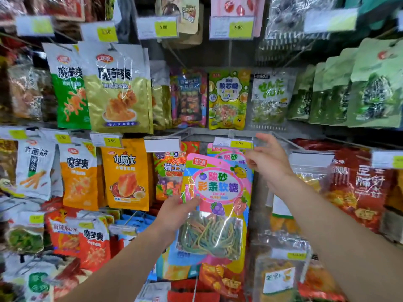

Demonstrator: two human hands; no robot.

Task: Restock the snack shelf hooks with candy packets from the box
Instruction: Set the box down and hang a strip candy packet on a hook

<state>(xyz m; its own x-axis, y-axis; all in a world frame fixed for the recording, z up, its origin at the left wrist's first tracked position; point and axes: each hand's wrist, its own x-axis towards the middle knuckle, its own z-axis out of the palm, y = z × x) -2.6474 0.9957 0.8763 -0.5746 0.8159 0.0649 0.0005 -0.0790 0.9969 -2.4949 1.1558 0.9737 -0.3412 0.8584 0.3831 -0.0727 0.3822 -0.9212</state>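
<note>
1. Our candy packet [218, 192] sits tilted before its hook, just under the price tag [233, 143].
2. Our left hand [176, 214] grips its left edge.
3. Our right hand [268, 158] pinches its top right corner; we should level the hang-hole with the hook tip.

The candy packet [214, 205] at the centre of the frame is glossy plastic film with glare streaks and a clear window low down. The gold snack bag [118, 92] at upper left shines like foil. The green bags [375, 88] at upper right look matt. The price tags [232, 27] sit in shiny clear sleeves.
</note>
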